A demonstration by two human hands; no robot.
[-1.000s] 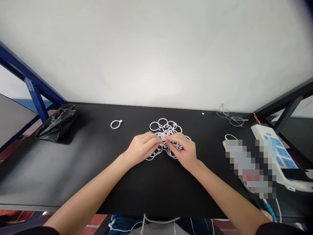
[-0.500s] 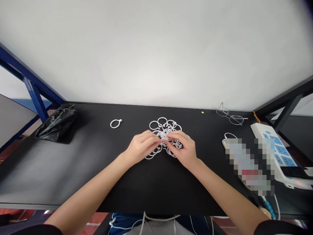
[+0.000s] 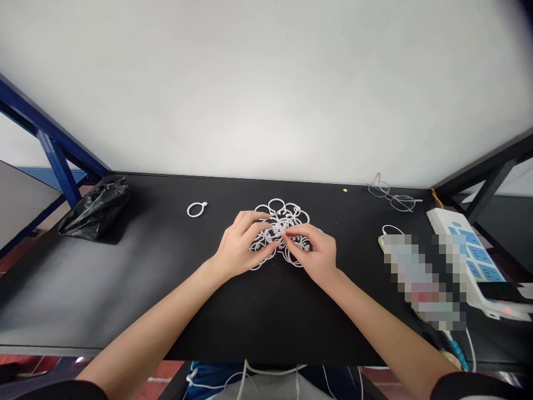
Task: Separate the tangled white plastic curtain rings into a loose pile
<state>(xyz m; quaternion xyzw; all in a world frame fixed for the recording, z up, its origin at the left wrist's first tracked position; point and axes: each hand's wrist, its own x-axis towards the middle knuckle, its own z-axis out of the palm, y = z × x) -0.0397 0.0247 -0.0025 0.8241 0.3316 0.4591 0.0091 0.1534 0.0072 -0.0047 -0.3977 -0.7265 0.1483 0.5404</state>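
Observation:
A heap of several white plastic rings [image 3: 283, 214] lies tangled on the black table [image 3: 266, 311] near its far middle. My left hand [image 3: 237, 247] rests on the heap's left side, fingers spread and curved over the rings. My right hand [image 3: 318, 253] sits at the heap's right side, thumb and forefinger pinched on a ring near the centre. One separate white ring [image 3: 196, 209] lies alone to the left of the heap.
A crumpled black plastic bag [image 3: 96, 209] sits at the table's far left. A pair of glasses [image 3: 391, 198] lies at the far right, and a white and blue power strip [image 3: 474, 258] with cables lies at the right edge. Blue frame bars [image 3: 58, 161] rise on the left.
My left hand's fingers have opened and spread over the rings; earlier they were pinched together against my right fingertips. My right hand keeps its pinch in nearly the same spot.

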